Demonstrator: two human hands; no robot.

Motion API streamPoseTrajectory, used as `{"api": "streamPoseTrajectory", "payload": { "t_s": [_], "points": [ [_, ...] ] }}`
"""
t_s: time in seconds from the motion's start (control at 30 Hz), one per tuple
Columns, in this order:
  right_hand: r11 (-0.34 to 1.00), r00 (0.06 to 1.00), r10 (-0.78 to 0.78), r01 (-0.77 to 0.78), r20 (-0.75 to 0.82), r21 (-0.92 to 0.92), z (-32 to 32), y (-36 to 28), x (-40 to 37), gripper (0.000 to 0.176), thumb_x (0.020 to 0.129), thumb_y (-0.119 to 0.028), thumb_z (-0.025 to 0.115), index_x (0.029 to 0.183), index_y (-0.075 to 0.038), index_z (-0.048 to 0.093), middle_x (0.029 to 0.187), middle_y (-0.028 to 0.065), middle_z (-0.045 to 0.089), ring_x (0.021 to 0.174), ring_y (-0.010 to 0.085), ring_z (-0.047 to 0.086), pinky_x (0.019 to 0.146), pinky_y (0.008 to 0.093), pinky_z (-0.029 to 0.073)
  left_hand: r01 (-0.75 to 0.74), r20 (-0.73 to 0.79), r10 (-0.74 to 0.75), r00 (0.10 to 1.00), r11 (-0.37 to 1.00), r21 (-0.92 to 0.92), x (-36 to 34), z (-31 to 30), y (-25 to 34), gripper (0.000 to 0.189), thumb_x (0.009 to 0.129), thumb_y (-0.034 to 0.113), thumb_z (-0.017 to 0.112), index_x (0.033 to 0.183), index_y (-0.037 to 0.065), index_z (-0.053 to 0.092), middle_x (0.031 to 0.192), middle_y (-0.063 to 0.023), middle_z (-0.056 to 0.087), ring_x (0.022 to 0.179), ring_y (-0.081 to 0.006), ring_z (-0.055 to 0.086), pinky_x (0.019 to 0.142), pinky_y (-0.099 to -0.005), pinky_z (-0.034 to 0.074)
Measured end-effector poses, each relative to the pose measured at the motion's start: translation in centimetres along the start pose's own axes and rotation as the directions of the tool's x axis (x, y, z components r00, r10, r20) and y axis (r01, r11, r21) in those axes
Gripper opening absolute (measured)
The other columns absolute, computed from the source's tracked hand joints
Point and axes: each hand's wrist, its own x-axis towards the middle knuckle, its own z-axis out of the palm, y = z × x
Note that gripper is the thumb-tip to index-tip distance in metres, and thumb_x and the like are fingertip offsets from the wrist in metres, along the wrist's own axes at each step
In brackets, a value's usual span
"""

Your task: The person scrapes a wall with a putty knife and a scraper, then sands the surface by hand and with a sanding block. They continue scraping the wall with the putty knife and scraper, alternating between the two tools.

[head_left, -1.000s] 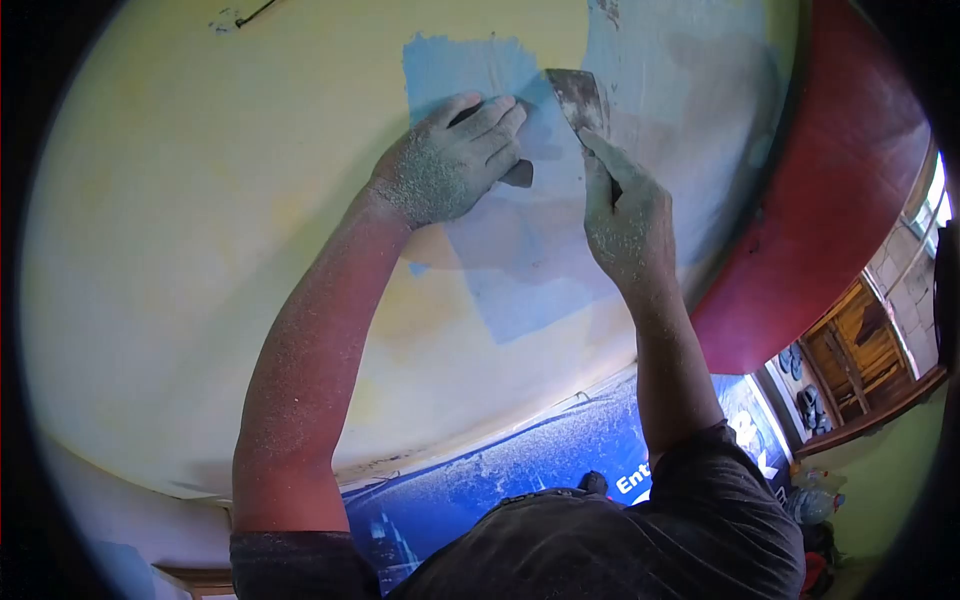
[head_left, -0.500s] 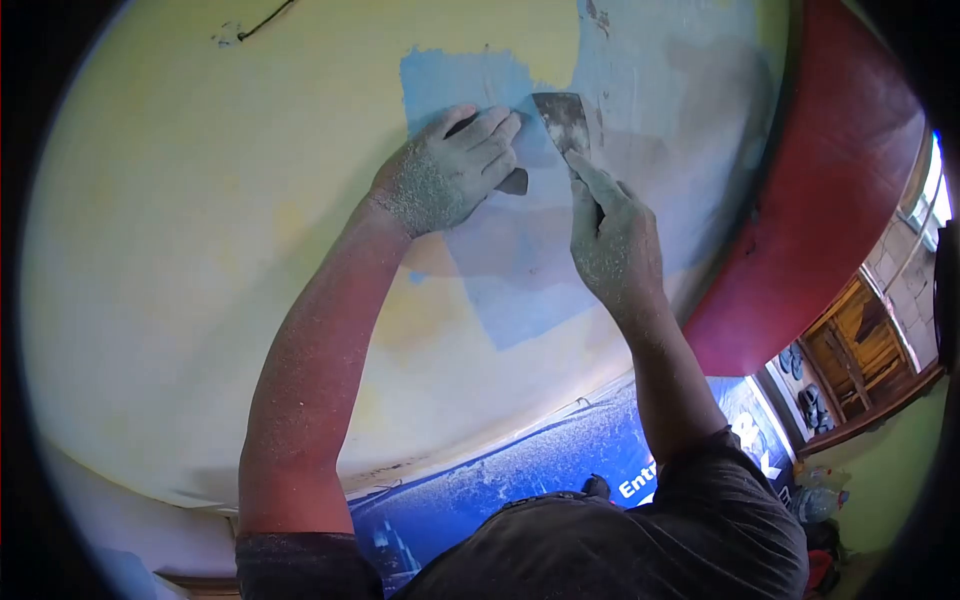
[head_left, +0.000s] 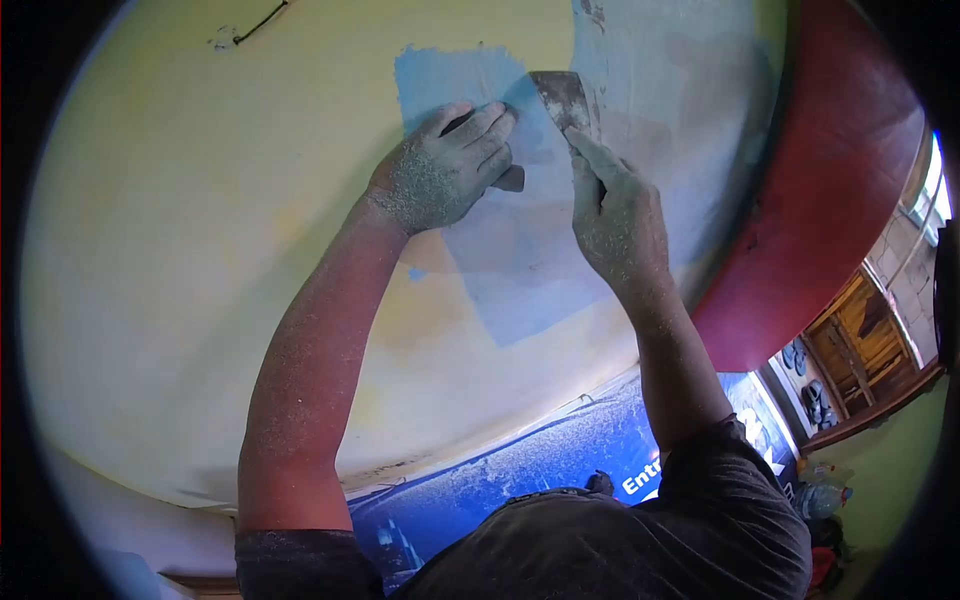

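Note:
Dust covers my right hand (head_left: 622,225), which is closed round the handle of a scraper (head_left: 563,98). The scraper's wide, stained blade lies against the wall (head_left: 200,260) at the right edge of a blue patch (head_left: 440,82). To its left, my left hand (head_left: 437,170), dusty too, has its fingers bent against the patch. A small dark flat piece (head_left: 511,179) sticks out from under that palm; the rest of it is hidden by the hand.
A red curved band (head_left: 820,190) borders the wall on the right. Below lies a blue printed banner (head_left: 540,450) covered with dust. Plastic bottles (head_left: 822,500), sandals (head_left: 815,402) and a wooden door (head_left: 855,345) show at the lower right.
My right hand and the scraper have moved a little upward along the wall. The left hand stays nearly in place with the dark piece under it.

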Motion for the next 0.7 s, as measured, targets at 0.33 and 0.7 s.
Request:
{"api": "streamPoseTrajectory", "payload": {
  "t_s": [0.33, 0.7],
  "points": [
    [0.998, 1.000, -0.008, 0.007, -0.015, -0.057, -0.2, -0.8, 1.5, 0.036, 0.114, -0.014, 0.062, 0.144, -0.008, 0.080, 0.112, 0.0299, 0.081, 0.105, 0.0491, 0.079, 0.094, 0.0571, 0.063, -0.007, -0.025, 0.008, 1.000, 1.000, 0.007, -0.1, 0.0, 0.0, 0.041, 0.091, 0.031, 0.084, 0.124, 0.010, 0.072, 0.161, -0.0108, 0.068, 0.158, -0.0253, 0.057, 0.131, -0.0498, 0.042],
    [0.999, 0.999, -0.032, 0.032, -0.005, -0.009, 0.0, 0.2, 0.1, 0.035, 0.114, -0.013, 0.062, 0.143, -0.005, 0.079, 0.113, 0.0309, 0.081, 0.107, 0.0507, 0.079, 0.095, 0.0578, 0.062, -0.002, -0.022, 0.003, 1.000, 1.000, 0.014, 0.2, -0.2, 0.1, 0.036, 0.094, 0.030, 0.082, 0.121, 0.010, 0.073, 0.159, -0.0094, 0.069, 0.158, -0.0247, 0.058, 0.130, -0.0493, 0.044]
  ]
}}
